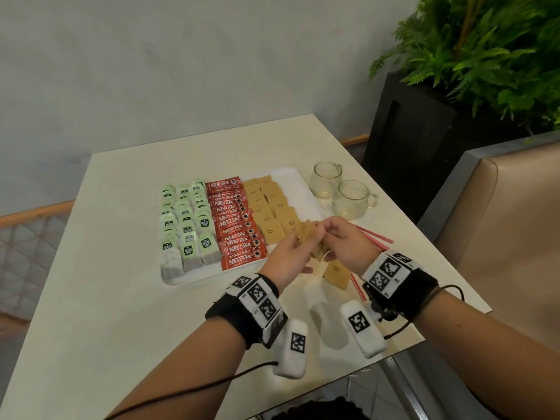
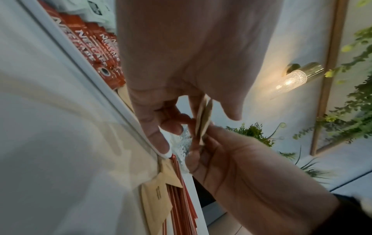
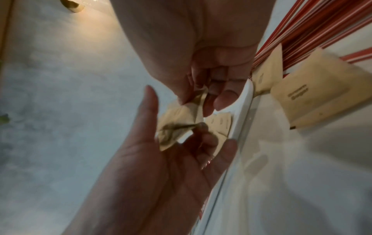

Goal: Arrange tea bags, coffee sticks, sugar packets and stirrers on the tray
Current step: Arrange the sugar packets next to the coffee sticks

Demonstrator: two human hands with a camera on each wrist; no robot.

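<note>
Here, both hands — left hand [image 1: 292, 253], right hand [image 1: 345, 242] — pinching sugar packets [image 1: 307, 234], wrist views seemingly show several.

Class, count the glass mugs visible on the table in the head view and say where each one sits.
2. One glass mug stands just beyond the tray's far right corner; the second glass mug stands beside it, nearer the person. None appear hidden.

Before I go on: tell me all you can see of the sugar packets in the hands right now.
The held sugar packets are small flat brown paper sachets, a few stacked loosely and fanned. The left hand grips the stack from below, and the right hand pinches one at its top edge. They hang above the white tray's near right corner, touching only the fingers. Print unreadable.
</note>
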